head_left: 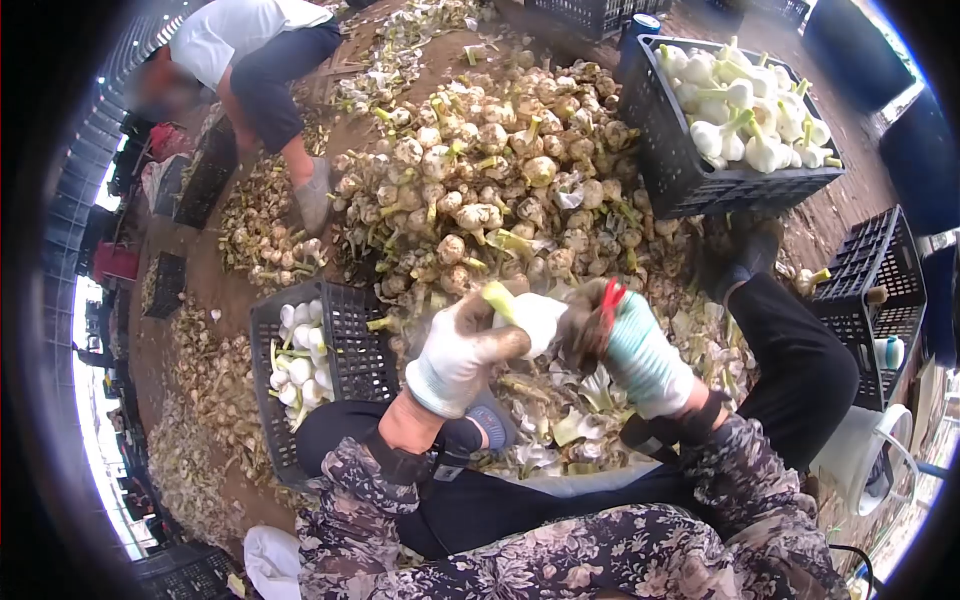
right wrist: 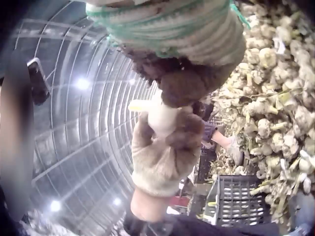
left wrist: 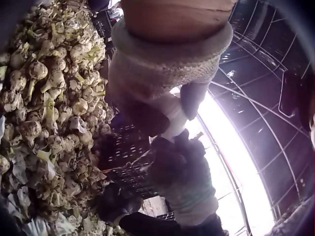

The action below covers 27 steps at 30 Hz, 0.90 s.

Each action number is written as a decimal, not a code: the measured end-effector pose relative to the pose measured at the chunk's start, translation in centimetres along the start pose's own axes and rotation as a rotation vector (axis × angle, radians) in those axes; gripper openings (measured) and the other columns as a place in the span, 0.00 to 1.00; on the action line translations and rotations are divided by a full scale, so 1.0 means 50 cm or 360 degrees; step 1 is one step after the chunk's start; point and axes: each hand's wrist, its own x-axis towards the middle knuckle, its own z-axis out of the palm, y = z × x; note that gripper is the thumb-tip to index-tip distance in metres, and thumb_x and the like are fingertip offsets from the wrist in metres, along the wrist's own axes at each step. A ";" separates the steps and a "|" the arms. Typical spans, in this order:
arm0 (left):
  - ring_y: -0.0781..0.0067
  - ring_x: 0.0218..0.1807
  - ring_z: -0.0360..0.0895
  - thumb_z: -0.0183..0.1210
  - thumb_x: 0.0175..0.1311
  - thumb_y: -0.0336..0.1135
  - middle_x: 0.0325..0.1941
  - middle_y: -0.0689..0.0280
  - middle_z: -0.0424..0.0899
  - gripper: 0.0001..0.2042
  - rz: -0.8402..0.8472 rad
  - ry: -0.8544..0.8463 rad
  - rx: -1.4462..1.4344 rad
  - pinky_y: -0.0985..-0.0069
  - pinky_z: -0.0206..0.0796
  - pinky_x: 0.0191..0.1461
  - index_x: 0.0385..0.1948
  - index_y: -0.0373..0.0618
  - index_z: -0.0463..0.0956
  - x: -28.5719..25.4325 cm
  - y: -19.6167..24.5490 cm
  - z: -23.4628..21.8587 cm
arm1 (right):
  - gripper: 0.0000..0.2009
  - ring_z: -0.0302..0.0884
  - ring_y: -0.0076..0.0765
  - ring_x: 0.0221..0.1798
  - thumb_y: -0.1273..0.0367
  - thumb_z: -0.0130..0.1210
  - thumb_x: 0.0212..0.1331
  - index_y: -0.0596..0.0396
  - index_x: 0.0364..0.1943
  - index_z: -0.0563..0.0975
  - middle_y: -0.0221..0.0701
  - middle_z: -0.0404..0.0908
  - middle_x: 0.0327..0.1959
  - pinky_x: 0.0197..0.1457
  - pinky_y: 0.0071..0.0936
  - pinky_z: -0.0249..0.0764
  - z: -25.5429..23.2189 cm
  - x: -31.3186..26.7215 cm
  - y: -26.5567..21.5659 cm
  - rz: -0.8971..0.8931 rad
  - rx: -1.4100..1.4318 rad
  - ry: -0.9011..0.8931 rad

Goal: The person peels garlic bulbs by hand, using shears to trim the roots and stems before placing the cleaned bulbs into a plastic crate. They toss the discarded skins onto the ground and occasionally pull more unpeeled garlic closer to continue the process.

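left hand (head_left: pixel 462 352) grips garlic bulb (head_left: pixel 533 318) | right hand (head_left: pixel 628 345) clasps same bulb | heap (head_left: pixel 500 180) behind

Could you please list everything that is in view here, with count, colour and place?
garlic bulb: one, white, peeled, held between both hands.
garlic pile: one large heap, dirty beige, on the ground ahead.
right crate: one, black, far right, filled with white bulbs.
left crate: one, black, near left, partly filled with white bulbs.
peelings: many, pale green-white, by the knees.
other worker: one, white top, far left.
left hand: pale soiled glove, grip on the bulb.
right hand: green-striped glove, grip on the bulb.
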 end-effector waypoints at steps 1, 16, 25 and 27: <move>0.69 0.47 0.74 0.62 0.47 0.25 0.47 0.58 0.75 0.29 -0.0004 -0.0101 -0.0108 0.74 0.68 0.51 0.54 0.34 0.63 -0.001 0.002 -0.005 | 0.16 0.73 0.23 0.22 0.61 0.60 0.51 0.57 0.36 0.71 0.26 0.75 0.23 0.26 0.17 0.69 -0.024 0.001 -0.015 0.0153 0.0047 -0.0181; 0.63 0.49 0.73 0.47 0.62 0.34 0.46 0.57 0.76 0.15 0.0025 0.0314 -0.0344 0.65 0.66 0.52 0.47 0.35 0.68 0.028 -0.024 -0.004 | 0.06 0.69 0.18 0.33 0.72 0.51 0.58 0.56 0.39 0.71 0.26 0.75 0.31 0.35 0.16 0.67 -0.012 0.033 0.036 0.0058 0.0370 0.0107; 0.62 0.35 0.77 0.44 0.64 0.41 0.34 0.57 0.78 0.15 0.0279 0.0250 -0.0741 0.66 0.72 0.41 0.35 0.36 0.73 0.021 0.004 -0.020 | 0.20 0.70 0.21 0.36 0.78 0.56 0.50 0.60 0.49 0.67 0.29 0.73 0.38 0.40 0.18 0.71 -0.075 0.039 0.103 -0.0406 -0.1276 -0.0240; 0.67 0.32 0.77 0.47 0.64 0.50 0.29 0.60 0.78 0.19 0.0379 0.0530 -0.0407 0.72 0.72 0.36 0.32 0.39 0.72 0.016 -0.010 -0.003 | 0.20 0.70 0.20 0.35 0.76 0.57 0.50 0.60 0.49 0.67 0.28 0.73 0.37 0.38 0.18 0.71 0.012 0.010 0.033 -0.0090 -0.0927 -0.0234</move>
